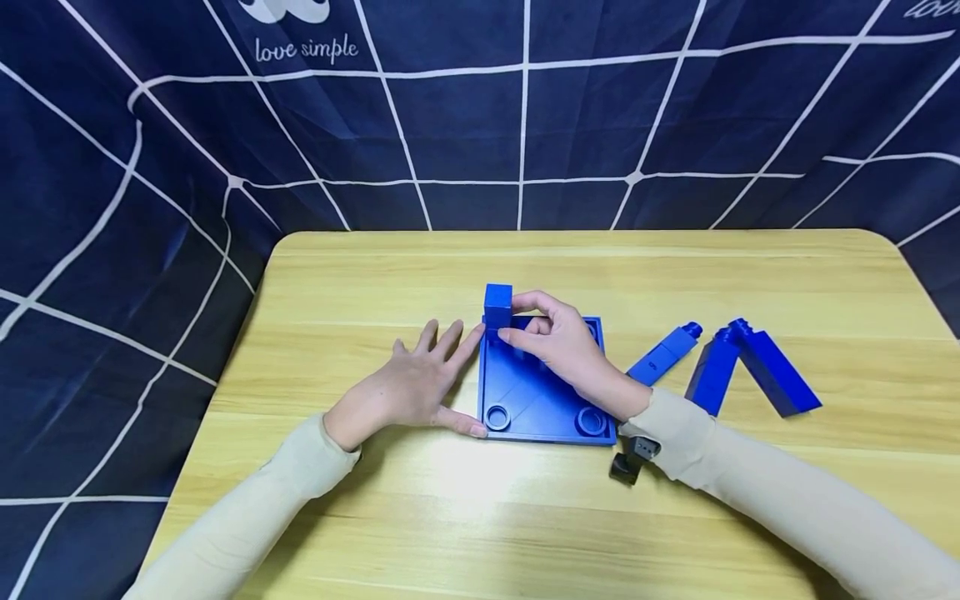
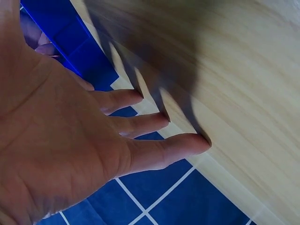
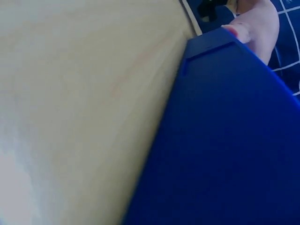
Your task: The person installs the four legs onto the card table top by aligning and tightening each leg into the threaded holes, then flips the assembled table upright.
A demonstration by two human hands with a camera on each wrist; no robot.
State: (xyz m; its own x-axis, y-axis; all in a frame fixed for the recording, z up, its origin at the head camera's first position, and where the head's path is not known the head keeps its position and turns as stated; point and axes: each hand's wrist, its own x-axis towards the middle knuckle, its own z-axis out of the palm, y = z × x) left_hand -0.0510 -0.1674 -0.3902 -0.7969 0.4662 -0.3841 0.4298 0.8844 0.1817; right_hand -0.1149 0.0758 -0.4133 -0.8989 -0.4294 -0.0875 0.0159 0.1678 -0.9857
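A square blue tray-like board (image 1: 532,400) with raised rims lies on the table, round sockets at its corners. At its far left corner a square blue leg (image 1: 498,302) stands upright. Its lower end is partly covered by my right hand (image 1: 562,342), which pinches the leg between thumb and fingers. My left hand (image 1: 416,383) lies flat and spread at the board's left side, thumb and index finger touching the edge. In the left wrist view the left hand's (image 2: 70,126) straight fingers reach over the wood. The board's side (image 3: 211,140) fills much of the right wrist view.
Three loose blue legs with threaded ends lie right of the board: one leg (image 1: 663,354) near my right forearm, a middle leg (image 1: 712,375) and an outer leg (image 1: 780,375). Dark blue cloth (image 1: 465,133) with white lines hangs behind the wooden table (image 1: 375,267).
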